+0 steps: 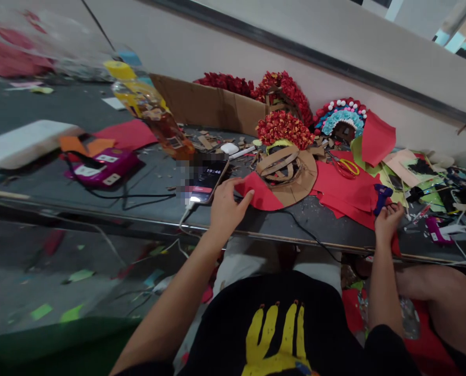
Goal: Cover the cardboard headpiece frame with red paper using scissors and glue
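Observation:
My left hand (228,204) is beside the phone (206,183), its thumb and fingers apart at the left edge of a red paper piece (262,192). That paper lies partly over a round cardboard frame (301,180) with crossed strips. On the right, my right hand (388,216) has its fingers round a small dark blue glue gun (382,197), beside the stacked red sheets (344,190). Scissors with red and yellow handles (346,167) rest on those sheets. Behind the frame is a cluster of red and orange paper petals (285,129).
A tilted drink bottle (154,117), purple power strip (107,166) and white box (29,142) are at left. Cardboard (213,104) and a decorated arch (344,119) stand behind. Cables cross the table edge. Another person's bare leg (440,287) is at lower right.

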A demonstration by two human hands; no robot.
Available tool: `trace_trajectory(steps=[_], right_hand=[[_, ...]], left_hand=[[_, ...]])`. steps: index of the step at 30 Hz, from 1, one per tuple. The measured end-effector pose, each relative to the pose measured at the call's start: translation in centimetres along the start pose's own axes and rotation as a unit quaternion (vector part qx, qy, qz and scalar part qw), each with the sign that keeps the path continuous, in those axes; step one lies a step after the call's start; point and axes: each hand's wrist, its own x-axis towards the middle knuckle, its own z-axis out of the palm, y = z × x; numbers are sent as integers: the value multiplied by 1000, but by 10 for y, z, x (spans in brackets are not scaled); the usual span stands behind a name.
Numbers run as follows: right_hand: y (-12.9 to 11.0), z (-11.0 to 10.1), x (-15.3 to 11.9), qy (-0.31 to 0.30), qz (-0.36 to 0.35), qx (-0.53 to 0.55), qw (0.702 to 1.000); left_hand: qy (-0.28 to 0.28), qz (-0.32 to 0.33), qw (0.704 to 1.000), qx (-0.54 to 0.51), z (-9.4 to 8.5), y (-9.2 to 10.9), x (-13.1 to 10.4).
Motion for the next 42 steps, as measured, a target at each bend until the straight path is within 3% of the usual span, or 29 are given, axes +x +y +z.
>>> trace_trajectory(steps=[3, 7, 9, 11, 14, 16, 21, 26, 30, 35, 42], right_hand=[[-14, -7, -18, 27, -15, 0, 1000], [-43, -9, -59, 15, -57, -4, 998], [-60, -6, -86, -46, -76, 5, 996], [-76, -2, -112, -163, -120, 17, 979], [-95, 4, -142, -299, -177, 7, 938], [-101, 7, -152, -336, -194, -15, 922], [-100, 8, -155, -377, -218, -22, 900], [-100, 8, -157, -376, -220, 24, 900], [-101, 13, -155, -343, -213, 34, 914], [-104, 31, -129, -290, -209, -1, 934], [-108, 69, -100, -274, -189, -85, 939]], left_hand=[[-13, -16, 1000, 7, 3, -2, 6], [-35, -100, 994, -34, 8, -6, 15], [-37, -144, 986, -75, 12, -9, 17], [-32, -193, 971, -139, 15, -11, 16], [-24, -270, 922, -276, 19, -7, 12], [-24, -292, 881, -371, 20, -1, 8], [-40, -309, 807, -502, 20, 15, 3], [-84, -342, 805, -478, 18, 26, -1], [-76, -333, 794, -503, 14, 40, -7], [-38, -331, 749, -572, 17, 58, -13], [-6, -328, 684, -652, 40, 65, -27]])
